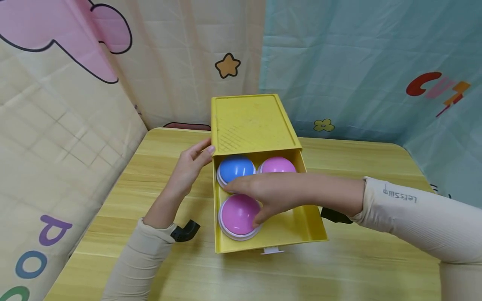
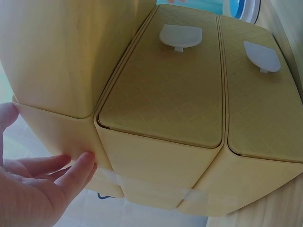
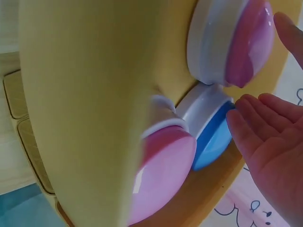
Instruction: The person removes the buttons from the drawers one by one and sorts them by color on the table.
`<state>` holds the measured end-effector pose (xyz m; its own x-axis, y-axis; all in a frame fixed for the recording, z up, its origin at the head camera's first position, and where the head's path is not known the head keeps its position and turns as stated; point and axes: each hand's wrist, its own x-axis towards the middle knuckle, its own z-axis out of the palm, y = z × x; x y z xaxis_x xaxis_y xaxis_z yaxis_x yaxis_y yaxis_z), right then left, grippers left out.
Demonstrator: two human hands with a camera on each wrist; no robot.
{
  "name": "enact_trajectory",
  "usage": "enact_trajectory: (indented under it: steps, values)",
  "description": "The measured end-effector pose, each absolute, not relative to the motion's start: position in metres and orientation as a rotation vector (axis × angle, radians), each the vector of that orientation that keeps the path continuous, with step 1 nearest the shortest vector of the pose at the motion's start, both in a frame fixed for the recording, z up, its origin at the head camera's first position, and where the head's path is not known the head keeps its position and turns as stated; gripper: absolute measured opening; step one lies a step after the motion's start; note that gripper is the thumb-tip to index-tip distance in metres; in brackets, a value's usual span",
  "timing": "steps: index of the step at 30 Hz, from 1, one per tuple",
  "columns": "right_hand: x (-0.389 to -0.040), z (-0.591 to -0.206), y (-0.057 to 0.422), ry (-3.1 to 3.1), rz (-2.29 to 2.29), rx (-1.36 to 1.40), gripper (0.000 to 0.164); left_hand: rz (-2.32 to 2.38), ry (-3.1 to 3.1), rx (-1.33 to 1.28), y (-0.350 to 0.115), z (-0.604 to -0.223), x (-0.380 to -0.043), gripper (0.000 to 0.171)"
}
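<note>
A yellow drawer cabinet (image 1: 252,121) has its top drawer (image 1: 290,228) pulled out. Inside lie a blue domed button (image 1: 237,167) at the back left, a pink one (image 1: 278,165) at the back right and a pinkish-purple one (image 1: 239,214) at the front left, each on a white base. My right hand (image 1: 271,190) hangs over the drawer, its thumb by the front button; in the right wrist view its straight fingertips (image 3: 234,113) are against or just beside the blue button. My left hand (image 1: 186,169) touches the cabinet's left side with extended fingers.
Two closed drawers (image 2: 161,80) with white pull tabs (image 2: 181,36) sit beneath the open one. The cabinet stands on a wooden table (image 1: 369,167). Printed curtains (image 1: 331,62) hang behind and at the sides. Beyond the drawers, part of a blue and white round thing (image 2: 244,8) shows.
</note>
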<state>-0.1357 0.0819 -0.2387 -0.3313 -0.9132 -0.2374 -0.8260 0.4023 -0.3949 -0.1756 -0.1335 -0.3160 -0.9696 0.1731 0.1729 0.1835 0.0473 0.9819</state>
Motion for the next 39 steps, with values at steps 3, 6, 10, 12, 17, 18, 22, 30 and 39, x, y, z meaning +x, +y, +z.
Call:
enact_trajectory:
  steps: [3, 6, 10, 12, 17, 18, 22, 30, 39]
  values:
    - [-0.134, -0.243, 0.080, 2.231, -0.259, -1.481, 0.076, -2.126, -2.272, -0.384, -0.133, -0.316, -0.175, 0.051]
    - [-0.132, -0.246, 0.078, 2.222, -0.216, -1.469, 0.074, -2.127, -2.269, -0.384, -0.133, -0.316, -0.175, 0.050]
    - [-0.130, -0.250, 0.075, 2.231, -0.130, -1.491, 0.076, -2.129, -2.263, -0.384, -0.133, -0.316, -0.174, 0.051]
    - [-0.130, -0.251, 0.075, 2.242, -0.092, -1.523, 0.076, -2.127, -2.266, -0.379, -0.133, -0.316, -0.174, 0.051]
    - [-0.130, -0.250, 0.077, 2.259, -0.087, -1.550, 0.074, -2.116, -2.271, -0.379, -0.133, -0.316, -0.174, 0.053]
    - [-0.130, -0.250, 0.078, 2.259, -0.103, -1.548, 0.074, -2.113, -2.270, -0.382, -0.133, -0.316, -0.174, 0.053]
    - [-0.130, -0.243, 0.083, 2.263, -0.208, -1.569, 0.073, -2.106, -2.274, -0.383, -0.134, -0.317, -0.174, 0.054]
    - [-0.132, -0.220, 0.106, 2.335, -0.424, -1.538, 0.075, -2.129, -2.265, -0.375, -0.133, -0.316, -0.175, 0.052]
    - [-0.134, -0.205, 0.163, 2.518, -0.693, -1.551, 0.072, -2.124, -2.267, -0.389, -0.133, -0.316, -0.175, 0.053]
